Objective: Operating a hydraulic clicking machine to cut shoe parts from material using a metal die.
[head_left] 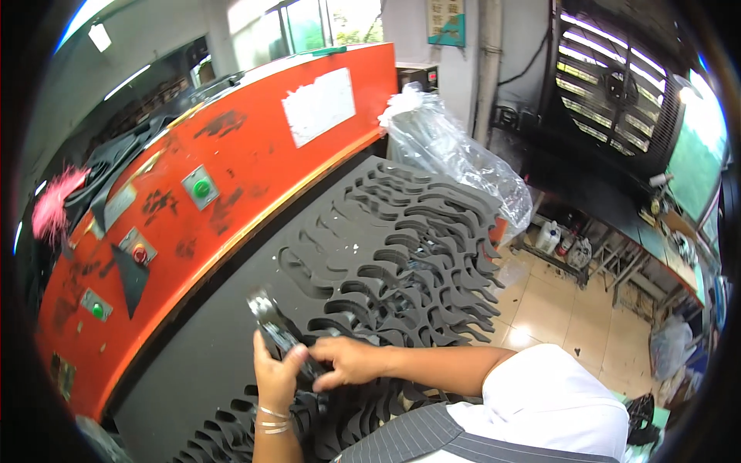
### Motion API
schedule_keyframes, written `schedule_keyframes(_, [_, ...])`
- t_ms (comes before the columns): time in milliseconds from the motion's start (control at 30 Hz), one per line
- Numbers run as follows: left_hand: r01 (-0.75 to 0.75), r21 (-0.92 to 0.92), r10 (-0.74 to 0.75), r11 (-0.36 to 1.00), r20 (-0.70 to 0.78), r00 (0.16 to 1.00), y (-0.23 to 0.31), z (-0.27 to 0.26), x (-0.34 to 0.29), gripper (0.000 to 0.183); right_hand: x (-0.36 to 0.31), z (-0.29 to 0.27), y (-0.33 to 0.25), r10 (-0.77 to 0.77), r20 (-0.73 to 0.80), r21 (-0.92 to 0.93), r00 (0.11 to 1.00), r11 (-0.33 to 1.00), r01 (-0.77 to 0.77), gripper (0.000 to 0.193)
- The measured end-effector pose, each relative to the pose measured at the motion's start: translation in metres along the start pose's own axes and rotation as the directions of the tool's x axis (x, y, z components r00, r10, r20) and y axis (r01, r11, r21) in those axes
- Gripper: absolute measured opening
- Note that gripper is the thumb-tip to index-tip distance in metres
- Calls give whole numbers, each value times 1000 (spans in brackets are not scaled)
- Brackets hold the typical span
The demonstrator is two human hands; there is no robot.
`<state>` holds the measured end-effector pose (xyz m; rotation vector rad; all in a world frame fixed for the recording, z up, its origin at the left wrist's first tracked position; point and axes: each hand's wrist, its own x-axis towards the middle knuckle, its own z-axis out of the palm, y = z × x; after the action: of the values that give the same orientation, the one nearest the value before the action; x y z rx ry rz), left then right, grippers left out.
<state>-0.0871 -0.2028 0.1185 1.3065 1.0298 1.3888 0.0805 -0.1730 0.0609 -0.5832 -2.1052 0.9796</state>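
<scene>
A narrow metal cutting die (265, 310), shiny and silvery at its far end, is tilted above the dark grey foam sheet (189, 366); motion blurs its outline. My left hand (276, 376), with bands round its wrist, grips the die from the left side. On the right, my right hand (347, 361) reaches across, thumb and fingers closing round the die's darker near end. Curved cut foam pieces (401, 266) stand in dense rows beyond and to the right of my hands. More cut pieces (224, 432) lie close to my body.
A long orange machine beam (255, 147) with green and red push buttons runs along the far left of the sheet. Clear plastic wrap (463, 147) hangs at the far corner. Tiled floor (556, 309), bottles (549, 235) and a dark workbench (648, 239) are at right.
</scene>
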Motion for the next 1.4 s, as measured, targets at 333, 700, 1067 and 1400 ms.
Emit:
schedule_keyframes(333, [-101, 909, 95, 405, 68, 993, 47, -83, -29, 49, -3, -40, -5, 148, 192, 356, 970, 910, -210, 35])
schedule_keyframes(700, [-301, 922, -379, 242, 375, 846, 2, -58, -66, 64, 119, -46, 49, 472, -86, -476, 877, 754, -453, 44])
schedule_keyframes(1067, [140, 793, -130, 593, -76, 988, -84, -54, 95, 72, 58, -50, 77, 321, -36, -324, 946, 892, -315, 81])
schedule_keyframes(1400, [-24, 917, -103, 398, 71, 992, -88, -32, 101, 74, 54, -62, 89, 100, -106, -293, 989, 948, -127, 50])
